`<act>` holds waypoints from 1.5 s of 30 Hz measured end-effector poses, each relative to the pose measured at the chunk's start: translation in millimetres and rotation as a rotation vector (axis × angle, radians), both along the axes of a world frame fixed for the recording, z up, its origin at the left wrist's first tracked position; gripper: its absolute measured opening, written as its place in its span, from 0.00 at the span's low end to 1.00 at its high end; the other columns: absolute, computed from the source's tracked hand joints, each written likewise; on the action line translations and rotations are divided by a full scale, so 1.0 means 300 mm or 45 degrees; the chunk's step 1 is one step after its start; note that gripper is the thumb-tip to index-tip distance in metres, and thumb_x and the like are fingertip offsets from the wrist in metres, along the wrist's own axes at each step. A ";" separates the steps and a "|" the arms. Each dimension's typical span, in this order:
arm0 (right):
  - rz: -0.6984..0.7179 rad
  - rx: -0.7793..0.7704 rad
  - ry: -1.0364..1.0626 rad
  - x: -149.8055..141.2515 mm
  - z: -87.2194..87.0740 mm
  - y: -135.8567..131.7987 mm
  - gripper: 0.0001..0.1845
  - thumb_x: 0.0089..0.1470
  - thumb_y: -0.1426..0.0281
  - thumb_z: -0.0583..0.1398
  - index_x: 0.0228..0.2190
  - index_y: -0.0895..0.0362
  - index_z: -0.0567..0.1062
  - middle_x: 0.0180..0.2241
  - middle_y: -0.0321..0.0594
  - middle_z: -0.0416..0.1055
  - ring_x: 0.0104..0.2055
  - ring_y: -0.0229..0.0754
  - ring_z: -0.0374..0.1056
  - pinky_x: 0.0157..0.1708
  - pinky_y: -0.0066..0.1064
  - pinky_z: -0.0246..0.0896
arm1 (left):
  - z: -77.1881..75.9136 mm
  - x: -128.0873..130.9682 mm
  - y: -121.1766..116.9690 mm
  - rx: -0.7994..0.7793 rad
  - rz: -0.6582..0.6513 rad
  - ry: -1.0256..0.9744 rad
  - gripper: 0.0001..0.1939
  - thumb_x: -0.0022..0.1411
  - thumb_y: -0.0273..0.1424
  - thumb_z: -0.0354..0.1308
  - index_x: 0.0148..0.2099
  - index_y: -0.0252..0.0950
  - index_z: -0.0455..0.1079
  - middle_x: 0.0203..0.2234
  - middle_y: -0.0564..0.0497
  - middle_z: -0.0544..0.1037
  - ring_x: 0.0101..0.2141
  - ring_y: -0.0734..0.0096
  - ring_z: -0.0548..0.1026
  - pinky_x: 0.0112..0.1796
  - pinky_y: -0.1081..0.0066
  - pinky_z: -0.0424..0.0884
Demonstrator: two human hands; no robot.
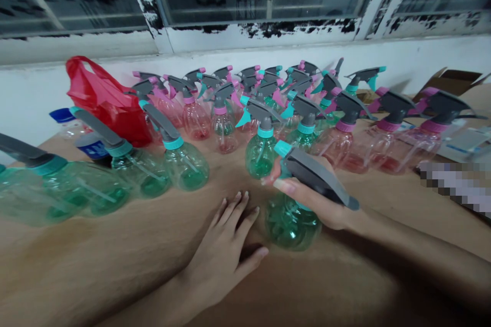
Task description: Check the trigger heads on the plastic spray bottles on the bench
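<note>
My right hand [312, 199] is wrapped round the neck and grey trigger head of a green spray bottle [293, 225] that stands on the brown table [115, 265]. My left hand [226, 250] lies flat on the table just left of that bottle, fingers stretched out, thumb close to the bottle's base, holding nothing. Behind stand several more spray bottles, green ones [263, 156] with teal collars and pink ones [339, 143] with pink collars.
A red plastic bag [105, 99] sits at the back left beside a blue-capped bottle [72, 127]. An open cardboard box [448, 82] stands at the back right. A white wall and window frame run behind the table.
</note>
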State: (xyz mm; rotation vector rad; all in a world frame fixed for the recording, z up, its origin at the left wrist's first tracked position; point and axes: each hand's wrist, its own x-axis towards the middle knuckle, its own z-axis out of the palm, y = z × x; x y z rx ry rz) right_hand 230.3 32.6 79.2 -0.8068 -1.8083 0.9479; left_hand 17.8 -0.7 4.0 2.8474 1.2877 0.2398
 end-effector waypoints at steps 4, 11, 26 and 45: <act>0.000 -0.052 -0.050 0.003 0.005 -0.007 0.10 0.55 0.60 0.59 0.29 0.54 0.69 0.23 0.33 0.64 0.26 0.37 0.65 0.29 0.31 0.62 | -0.001 -0.001 0.001 -0.003 0.004 0.002 0.32 0.65 0.48 0.50 0.63 0.32 0.56 0.63 0.40 0.54 0.62 0.51 0.51 0.58 0.49 0.53; 0.009 -0.090 0.094 -0.004 -0.027 -0.007 0.13 0.54 0.60 0.60 0.40 0.51 0.71 0.35 0.37 0.69 0.28 0.37 0.65 0.30 0.31 0.64 | -0.001 -0.001 -0.002 0.020 -0.003 0.005 0.31 0.65 0.46 0.50 0.63 0.32 0.55 0.63 0.40 0.54 0.62 0.51 0.51 0.57 0.49 0.53; 0.004 -0.110 0.093 -0.003 -0.028 -0.007 0.12 0.54 0.60 0.60 0.40 0.50 0.71 0.27 0.32 0.62 0.24 0.35 0.58 0.24 0.30 0.56 | -0.003 0.000 -0.001 -0.004 0.008 -0.012 0.32 0.65 0.47 0.51 0.63 0.33 0.55 0.63 0.41 0.54 0.62 0.51 0.51 0.58 0.49 0.53; -0.005 -0.090 0.084 -0.004 -0.029 -0.005 0.12 0.54 0.60 0.60 0.40 0.50 0.70 0.26 0.33 0.62 0.24 0.36 0.59 0.27 0.32 0.61 | -0.003 -0.002 0.000 0.014 0.001 -0.008 0.31 0.65 0.47 0.50 0.63 0.33 0.56 0.63 0.41 0.55 0.62 0.51 0.51 0.58 0.50 0.53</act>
